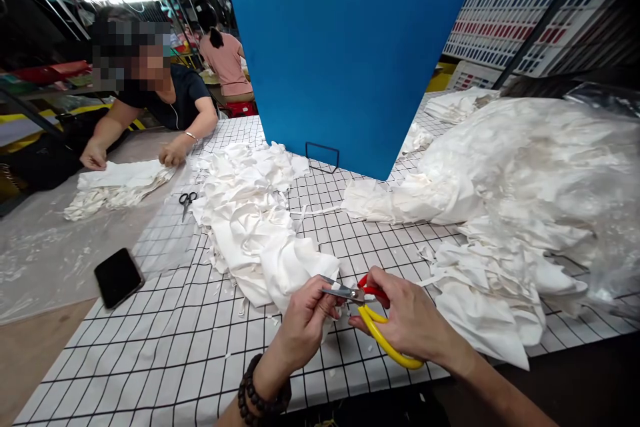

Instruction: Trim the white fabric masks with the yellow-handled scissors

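Note:
My right hand (pixel 413 320) grips scissors (pixel 367 310) with one red and one yellow handle; the steel blades point left. My left hand (pixel 307 320), with a dark bead bracelet on its wrist, is closed in a pinch at the blade tips, on the edge of a white fabric piece (pixel 295 267). That piece belongs to a long heap of white fabric pieces (pixel 247 210) running up the grid-patterned table (pixel 165 347). Both hands hover low over the table's near edge.
A big mound of white fabric (pixel 525 167), partly under clear plastic, fills the right side. A blue upright board (pixel 350 47) stands at the back. A black phone (pixel 119 277) and small black scissors (pixel 187 200) lie to the left. A seated person (pixel 150 93) handles white fabric there.

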### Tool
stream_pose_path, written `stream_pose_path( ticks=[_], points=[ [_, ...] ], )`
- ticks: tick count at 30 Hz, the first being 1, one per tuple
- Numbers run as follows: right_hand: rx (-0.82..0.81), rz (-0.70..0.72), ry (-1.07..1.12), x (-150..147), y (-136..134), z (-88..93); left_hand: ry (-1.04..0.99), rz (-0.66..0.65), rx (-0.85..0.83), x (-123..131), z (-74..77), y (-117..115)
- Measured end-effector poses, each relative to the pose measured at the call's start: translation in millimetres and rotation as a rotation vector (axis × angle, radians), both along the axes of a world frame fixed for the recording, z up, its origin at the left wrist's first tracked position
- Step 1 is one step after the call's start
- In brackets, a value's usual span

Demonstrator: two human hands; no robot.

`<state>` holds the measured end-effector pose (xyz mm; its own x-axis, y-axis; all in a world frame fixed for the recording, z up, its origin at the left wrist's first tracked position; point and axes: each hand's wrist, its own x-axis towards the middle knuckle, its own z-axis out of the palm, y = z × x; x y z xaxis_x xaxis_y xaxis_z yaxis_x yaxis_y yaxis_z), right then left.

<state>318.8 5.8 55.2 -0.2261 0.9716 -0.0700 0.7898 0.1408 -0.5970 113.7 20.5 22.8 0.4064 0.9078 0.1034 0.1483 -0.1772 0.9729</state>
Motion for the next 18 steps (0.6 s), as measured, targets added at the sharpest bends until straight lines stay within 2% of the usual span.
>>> stream_pose_path(
  ticks=[10,18],
  points=[
    [0.037,0.002,-0.091,4,-1,-9.5,-0.091,-0.040,-0.115,1,0.7,-2],
    [0.078,0.031,-0.046,3,0,-15.5,-0.134,-0.065,-0.208,-1,0.2,-1]
  ],
)
